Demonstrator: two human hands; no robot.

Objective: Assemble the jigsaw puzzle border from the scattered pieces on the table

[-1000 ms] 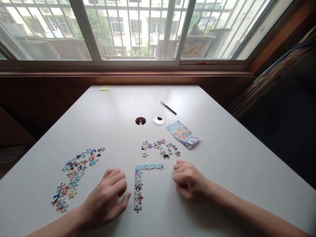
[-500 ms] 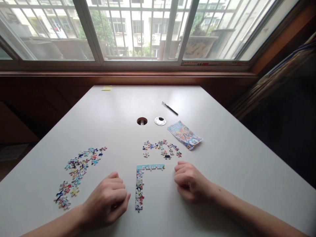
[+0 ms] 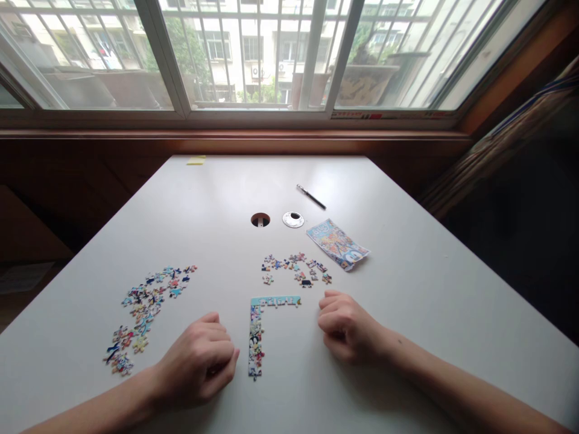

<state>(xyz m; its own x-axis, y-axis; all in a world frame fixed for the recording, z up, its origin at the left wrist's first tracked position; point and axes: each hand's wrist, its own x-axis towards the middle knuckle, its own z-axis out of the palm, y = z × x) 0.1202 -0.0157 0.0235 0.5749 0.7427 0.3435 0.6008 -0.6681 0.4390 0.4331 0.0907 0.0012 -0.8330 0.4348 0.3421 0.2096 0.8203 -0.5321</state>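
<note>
An L-shaped run of joined puzzle pieces (image 3: 256, 331) lies on the white table (image 3: 407, 283) between my hands. My left hand (image 3: 199, 360) rests just left of its long leg, fingers curled under into a loose fist. My right hand (image 3: 344, 328) rests to the right of its short top leg, fingers also curled in; what they hold, if anything, is hidden. A small scatter of loose pieces (image 3: 295, 269) lies just beyond the L. A larger spread of loose pieces (image 3: 145, 307) lies to the left of my left hand.
A colourful puzzle picture card (image 3: 337, 244) lies right of the small scatter. Behind it are a black pen (image 3: 310, 197), a round cable hole (image 3: 260, 219) with its white cap (image 3: 293, 219) beside it, and a yellow sticky pad (image 3: 196, 160) at the far edge below the window.
My left hand has curled its fingers in from a looser pose and drawn slightly back. My right hand has hardly moved. The view has shifted a little.
</note>
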